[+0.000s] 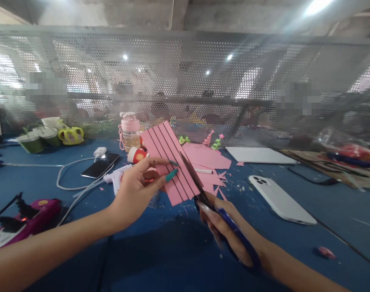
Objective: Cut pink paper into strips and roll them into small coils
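Observation:
My left hand [136, 188] pinches a sheet of pink paper [163, 140] between thumb and fingers, holding it tilted above the table. Several dark parallel lines run along the sheet. In my right hand [224, 223] is a pair of scissors [238, 239] with blue handles, my fingers wrapped round them. The dark blades lie along the sheet's right edge; whether they are parted is hard to see. Behind the sheet lie more pink paper pieces [207, 156] and a white pen [204, 171].
Left of my hands are a glue gun [113, 178], a black phone [100, 165] on a cable and a purple power strip [35, 219]. A pink-lidded bottle [130, 132] and a red paper cup [138, 155] stand behind. At right lies a white phone [282, 200]. Perforated metal panels [185, 77] bound the table.

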